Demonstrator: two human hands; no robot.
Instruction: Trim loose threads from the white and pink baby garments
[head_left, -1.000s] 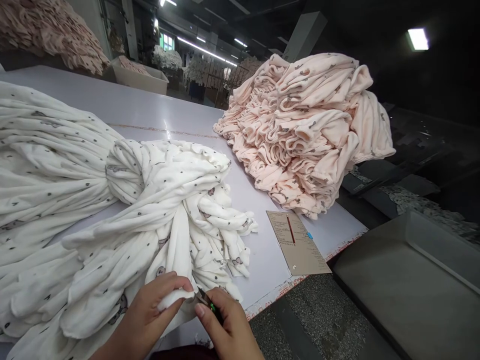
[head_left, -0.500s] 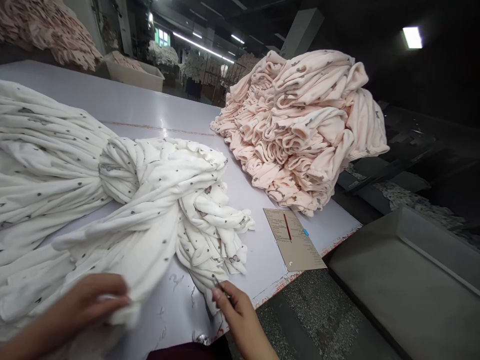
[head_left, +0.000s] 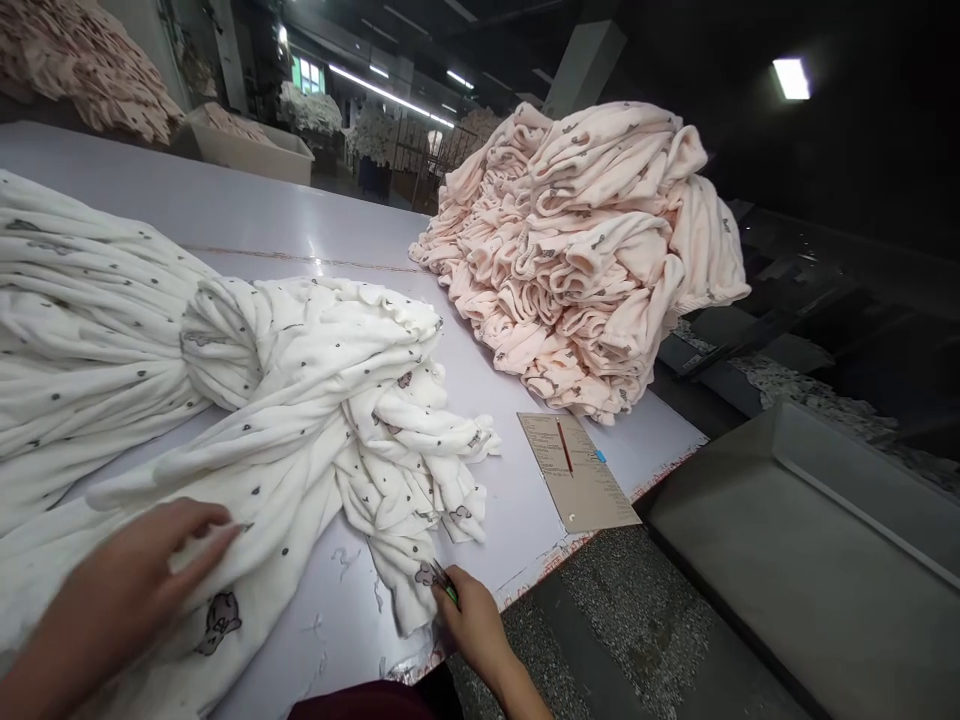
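Dim workshop, strip lights overhead, and a pale desk (head_left: 270, 225) runs across the view. Over on the far left a pink heap (head_left: 82, 70) sits in the background, with a tub (head_left: 255, 150) of more pink cloth beside it.

Nearer, here's the white cloth (head_left: 300, 370), spread over the left and middle of the desk, bunched tight at one point and fanning into folds. And there's the change: a second ago the left hand (head_left: 142, 570) was pinching a bit of this cloth right at the blades. Now it's well off to the left, thumb and fingers parted over the folds, nothing visibly gripped; blur hides whether it touches. A printed bear shows on the cloth just below it. So the two hands are apart, and no held edge lies between them.

Moving right, loose threads (head_left: 315, 625) lie on the bare desk top. Then the right hand (head_left: 476, 620), fingers wrapped round small snips (head_left: 445, 582), the tips pointing at a hanging end of the white cloth, contact hard to judge.

Further right, a written card (head_left: 600, 500) carries a red pencil (head_left: 564, 447), with a big pink pile (head_left: 570, 250) behind it. Last comes a grey bin (head_left: 810, 570), beyond the desk's edge.
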